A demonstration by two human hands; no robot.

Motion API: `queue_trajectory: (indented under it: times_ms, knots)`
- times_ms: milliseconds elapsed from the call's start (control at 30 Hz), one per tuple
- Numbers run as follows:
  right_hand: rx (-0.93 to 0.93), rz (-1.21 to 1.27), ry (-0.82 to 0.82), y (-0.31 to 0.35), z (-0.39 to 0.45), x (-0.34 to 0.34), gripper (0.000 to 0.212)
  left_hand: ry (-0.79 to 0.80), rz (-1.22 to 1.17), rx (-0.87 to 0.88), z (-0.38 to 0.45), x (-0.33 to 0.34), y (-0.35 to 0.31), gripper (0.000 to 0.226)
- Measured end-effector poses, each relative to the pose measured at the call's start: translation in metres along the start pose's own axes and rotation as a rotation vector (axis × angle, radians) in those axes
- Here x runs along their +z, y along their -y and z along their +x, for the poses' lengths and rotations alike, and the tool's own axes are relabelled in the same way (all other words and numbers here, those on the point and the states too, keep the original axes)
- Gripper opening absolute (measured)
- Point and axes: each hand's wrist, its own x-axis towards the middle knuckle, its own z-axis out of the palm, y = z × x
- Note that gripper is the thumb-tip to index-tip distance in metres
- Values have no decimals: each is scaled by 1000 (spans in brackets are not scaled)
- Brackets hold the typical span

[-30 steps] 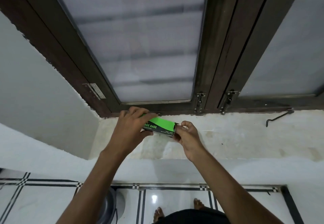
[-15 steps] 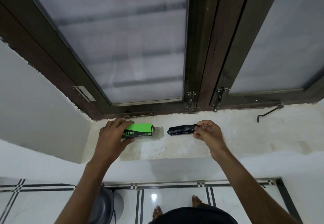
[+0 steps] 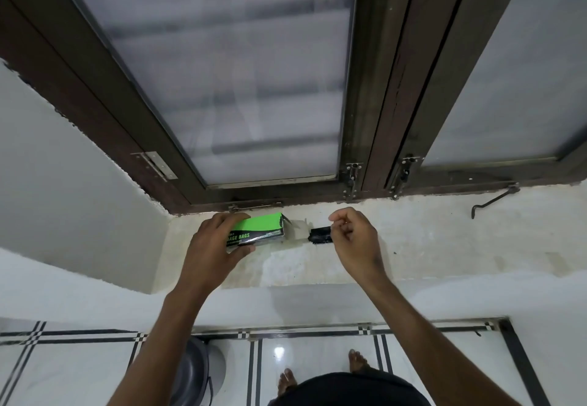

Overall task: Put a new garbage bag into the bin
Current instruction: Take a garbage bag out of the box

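Observation:
A green and black box of garbage bags (image 3: 262,229) sits on the window sill (image 3: 444,246), its right end flap open. My left hand (image 3: 216,246) grips the box from the left. A black rolled garbage bag (image 3: 320,236) lies just right of the box, and my right hand (image 3: 355,240) pinches its right end with thumb and fingers. Down on the floor, the rim of a dark grey bin (image 3: 195,370) shows behind my left forearm, mostly hidden.
A brown-framed window with frosted panes (image 3: 241,88) rises behind the sill. A metal stay hook (image 3: 495,199) lies at the sill's right. Below are white floor tiles with black stripes (image 3: 79,374) and my bare feet (image 3: 320,370).
My right hand pulled the black roll out of the box and away to the right. My left hand set the box down on the sill. The roll now sits a little closer to the box.

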Motion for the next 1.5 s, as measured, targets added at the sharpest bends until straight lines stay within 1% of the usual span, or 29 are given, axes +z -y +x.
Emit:
queue_trajectory:
  times_ms: [67,133,200,267,333,400,433,467,500,567,600,633,700,733,767,833,933,1067,1133,1200,1267,1300,1333,1400,1433,1500]
  knots:
    - [-11,-43,-10,-3,-2,3,21,-7,20,-12,-2,0,6,58]
    - [-74,-207,20,-9,0,2,20,-7,45,-38,-5,2,16,57]
    - [-170,-469,111,-14,5,-3,26,3,78,-59,-7,4,26,57]
    - [-226,-646,232,-15,11,-7,37,29,97,-73,-8,8,35,59]
    - [-270,-729,306,-15,16,-8,35,57,115,-68,-9,12,42,66]
    - [-293,-742,344,-16,21,-8,27,73,132,-64,-7,13,41,77]
    - [-291,-722,347,-17,22,-8,22,57,126,-59,-6,11,35,79]
    - [-276,-683,333,-19,24,-8,18,15,93,-52,-6,8,25,76]
    - [-246,-621,303,-20,24,-9,15,-41,24,-43,-6,5,12,68]
    - [-138,-415,214,-21,23,-13,12,-122,-159,-23,-8,3,-23,45]
    - [-64,-288,171,-20,22,-15,11,-109,-258,-27,-9,6,-42,36]
    - [9,-173,139,-18,21,-18,9,-42,-366,-57,-9,11,-60,34]
    - [108,9,109,-15,16,-25,8,164,-592,-179,-7,24,-91,37]
    - [131,77,104,-13,13,-27,8,242,-680,-240,-3,32,-103,40]
    - [142,127,98,-10,10,-30,9,278,-730,-278,0,39,-114,40]
    - [155,197,73,-6,4,-35,10,250,-761,-299,10,52,-129,32]
    - [188,281,38,-6,1,-43,11,170,-811,-325,21,65,-133,9]
    - [324,460,70,-8,2,-55,10,228,-990,-389,26,62,-136,18]
    - [399,518,119,-7,2,-59,17,272,-1089,-397,27,58,-144,18]
    - [464,607,209,-6,2,-61,24,286,-1139,-378,28,57,-152,17]
    - [465,623,302,-7,2,-64,34,287,-1158,-343,29,59,-155,15]
    - [417,573,315,-8,3,-66,33,286,-1158,-335,31,59,-155,14]
    - [355,501,292,-10,5,-68,27,281,-1152,-335,32,59,-153,13]
    - [262,342,187,-22,15,-75,13,246,-1119,-383,35,58,-147,15]
    - [248,284,126,-29,20,-81,10,206,-1075,-418,37,57,-141,19]
    - [263,240,-5,-43,33,-99,14,93,-949,-445,42,54,-124,27]
